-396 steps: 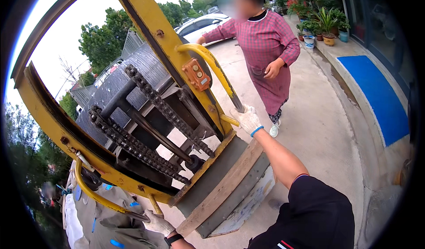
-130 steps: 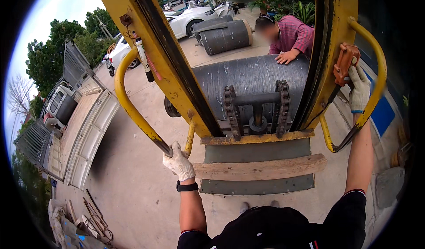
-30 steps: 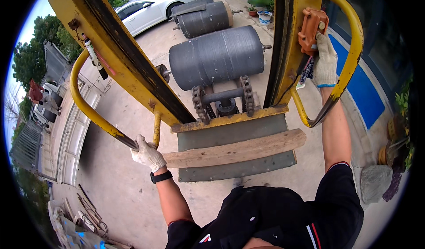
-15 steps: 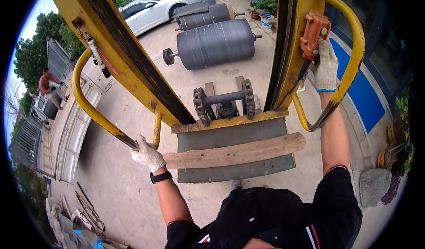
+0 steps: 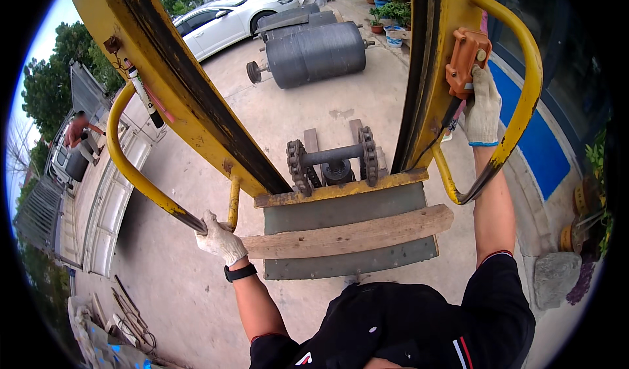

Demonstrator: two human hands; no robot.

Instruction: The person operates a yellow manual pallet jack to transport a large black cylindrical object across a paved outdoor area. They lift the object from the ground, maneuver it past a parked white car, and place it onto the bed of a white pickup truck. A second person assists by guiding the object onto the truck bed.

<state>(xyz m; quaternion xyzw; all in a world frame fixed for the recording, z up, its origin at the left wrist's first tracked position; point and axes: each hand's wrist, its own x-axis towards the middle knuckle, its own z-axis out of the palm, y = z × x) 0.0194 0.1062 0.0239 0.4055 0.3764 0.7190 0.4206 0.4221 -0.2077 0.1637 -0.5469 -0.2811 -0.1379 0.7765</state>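
Note:
My left hand (image 5: 219, 239), in a pale knit work glove, is closed around the lower end of a curved yellow handle (image 5: 119, 147) on the left post of a yellow lift stacker (image 5: 177, 74). In my right hand (image 5: 483, 110), also gloved, is an orange control box (image 5: 466, 61) with a round button, held against the right post inside the other yellow handle (image 5: 532, 61). Between the posts are a chain pair with a crossbar (image 5: 331, 154) and two fork ends beyond. A wooden plank (image 5: 347, 233) lies across the grey-green machine cover (image 5: 341, 205) before me.
A large dark drum (image 5: 316, 54) with axle ends lies ahead on the concrete, more drums behind it. A white car (image 5: 229, 18) stands beyond. To the left, a person (image 5: 80, 136) bends over on a flatbed truck (image 5: 108, 231). Potted plants and a stone (image 5: 557, 278) are at right.
The drums and car now look farther off, so the stacker and I have shifted back from them. Both hands keep their holds. The person on the truck has bent lower.

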